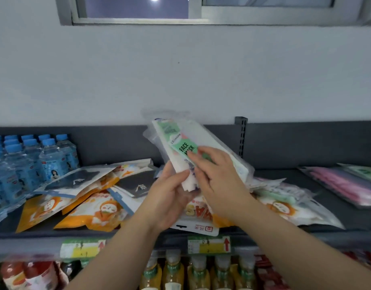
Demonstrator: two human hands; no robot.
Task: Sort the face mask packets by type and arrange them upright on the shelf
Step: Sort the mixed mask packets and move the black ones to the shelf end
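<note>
A bundle of clear face mask packets with a green "FACE MASK" label is held tilted above the middle of the grey shelf. My left hand grips the bundle's lower end from below. My right hand lies across its front, fingers on the green label. Under and around my hands lie loose packets: orange cartoon ones, dark grey ones, and clear ones with orange print. All lie flat and overlap.
Blue-capped water bottles stand at the shelf's left. Flat pink and green packets lie at the right. A slotted upright stands at the back panel. Drink bottles fill the shelf below, behind price tags.
</note>
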